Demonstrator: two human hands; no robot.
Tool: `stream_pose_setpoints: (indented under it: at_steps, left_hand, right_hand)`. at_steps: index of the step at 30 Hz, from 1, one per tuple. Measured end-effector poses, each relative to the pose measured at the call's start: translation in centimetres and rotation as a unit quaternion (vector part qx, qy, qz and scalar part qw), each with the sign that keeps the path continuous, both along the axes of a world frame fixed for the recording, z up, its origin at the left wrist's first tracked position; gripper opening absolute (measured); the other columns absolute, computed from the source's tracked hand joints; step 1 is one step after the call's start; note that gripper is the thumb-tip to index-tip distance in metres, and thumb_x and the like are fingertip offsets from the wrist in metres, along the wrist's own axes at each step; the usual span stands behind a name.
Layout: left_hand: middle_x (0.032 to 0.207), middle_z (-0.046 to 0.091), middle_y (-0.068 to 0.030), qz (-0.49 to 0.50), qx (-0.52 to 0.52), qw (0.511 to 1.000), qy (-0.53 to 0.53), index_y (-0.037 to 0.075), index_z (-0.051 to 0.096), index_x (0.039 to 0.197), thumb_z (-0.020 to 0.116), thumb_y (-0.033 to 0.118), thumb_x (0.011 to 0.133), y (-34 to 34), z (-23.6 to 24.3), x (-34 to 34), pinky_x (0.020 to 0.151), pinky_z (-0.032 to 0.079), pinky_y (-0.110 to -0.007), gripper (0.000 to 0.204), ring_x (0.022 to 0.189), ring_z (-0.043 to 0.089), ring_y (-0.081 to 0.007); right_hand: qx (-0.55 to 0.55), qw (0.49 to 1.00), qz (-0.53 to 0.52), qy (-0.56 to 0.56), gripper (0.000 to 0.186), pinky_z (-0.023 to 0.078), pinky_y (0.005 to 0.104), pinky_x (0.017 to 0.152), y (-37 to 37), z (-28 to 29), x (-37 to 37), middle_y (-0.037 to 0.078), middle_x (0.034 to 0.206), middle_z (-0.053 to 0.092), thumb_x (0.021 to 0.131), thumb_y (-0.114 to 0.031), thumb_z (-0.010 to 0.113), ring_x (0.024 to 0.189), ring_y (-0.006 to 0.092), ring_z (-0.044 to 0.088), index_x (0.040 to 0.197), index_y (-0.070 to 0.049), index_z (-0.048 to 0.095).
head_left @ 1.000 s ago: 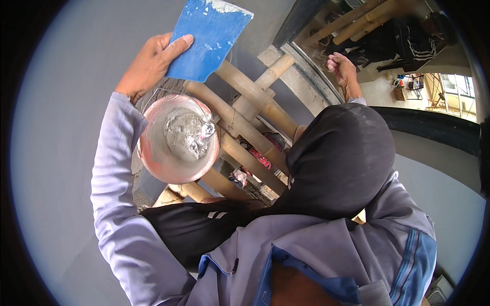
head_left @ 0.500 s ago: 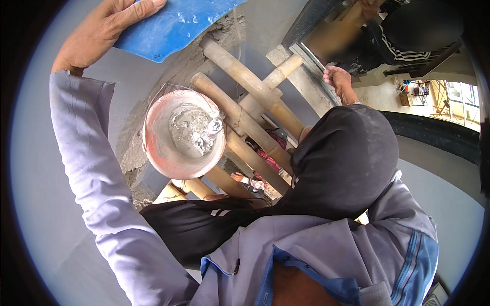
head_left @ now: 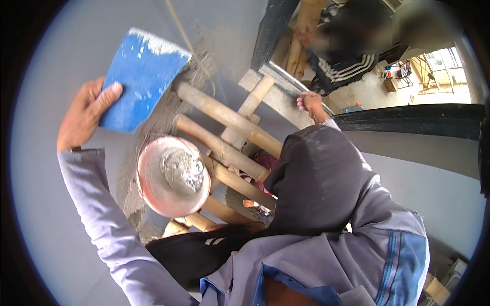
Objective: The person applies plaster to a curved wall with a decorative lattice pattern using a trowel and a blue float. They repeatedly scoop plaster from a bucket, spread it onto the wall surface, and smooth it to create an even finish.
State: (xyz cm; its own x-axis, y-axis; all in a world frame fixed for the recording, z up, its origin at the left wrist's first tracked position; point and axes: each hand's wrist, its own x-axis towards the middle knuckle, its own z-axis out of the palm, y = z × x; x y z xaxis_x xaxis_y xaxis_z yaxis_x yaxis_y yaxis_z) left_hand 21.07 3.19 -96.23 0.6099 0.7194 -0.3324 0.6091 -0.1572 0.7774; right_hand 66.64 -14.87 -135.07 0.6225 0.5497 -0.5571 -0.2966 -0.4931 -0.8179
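Blue plate (head_left: 145,81), pale residue along its upper edge, raised before the grey wall (head_left: 92,46) at upper left — pinched between thumb and fingers of the left hand (head_left: 87,112). Below it, a bucket (head_left: 152,191) containing grey paste (head_left: 174,167), beside crossed bamboo poles (head_left: 227,115). The right hand (head_left: 313,106), fingers curled, lies at a ledge (head_left: 278,103); whether it grips anything cannot be told.

The left hand (head_left: 86,115) gripped a tilted blue plate (head_left: 140,81) by its lower left side, white paste (head_left: 159,44) along its upper edge. The right hand (head_left: 312,106), fingers curled, was near a pale ledge (head_left: 287,109). A pinkish bucket (head_left: 148,181) of grey mix (head_left: 175,171) showed against bamboo poles (head_left: 220,113).
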Motion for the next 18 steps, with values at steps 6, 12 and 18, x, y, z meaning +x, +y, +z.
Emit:
stream_pose_setpoints:
  at_steps: [6, 12, 18]
  left_hand:
    - [0.075, 0.06, 0.0016, -0.012, -0.02, 1.0, 0.007, -0.001, 0.06, 0.091, 0.058, 0.038, 0.092, 0.8, -0.2, 1.0, 0.061, 0.043, -0.021, 0.039, 0.065, 0.052, -0.0044]
    - [0.08, 0.065, -0.0031, -0.026, -0.031, 0.999, -0.006, -0.003, 0.062, 0.095, 0.059, 0.034, 0.092, 0.5, 0.1, 2.1, 0.064, 0.049, -0.023, 0.037, 0.067, 0.059, -0.0071]
    - [0.083, 0.066, -0.0034, -0.041, -0.03, 0.999, -0.009, -0.002, 0.064, 0.099, 0.06, 0.036, 0.091, 0.4, 0.0, 2.5, 0.068, 0.049, -0.027, 0.039, 0.073, 0.059, -0.0094]
  right_hand:
    - [-0.018, 0.999, -0.029, 0.03, 0.014, 0.049, 0.0261, 0.042, -1.4, -1.0, 0.0, 0.009, 0.074, 0.063, 0.088, -0.003, 0.047, 0.052, 0.0134, 0.058, 0.089, -0.001, 0.06]
    - [-0.037, 0.999, 0.001, 0.038, 0.013, 0.05, 0.0259, 0.042, -1.8, -1.2, 0.3, 0.008, 0.075, 0.064, 0.089, -0.013, 0.057, 0.051, 0.0138, 0.058, 0.091, -0.001, 0.061]
    - [-0.056, 0.997, 0.018, 0.045, 0.013, 0.052, 0.0248, 0.045, -1.8, -0.8, 0.4, 0.006, 0.082, 0.066, 0.09, -0.011, 0.054, 0.055, 0.0108, 0.06, 0.097, -0.003, 0.062]
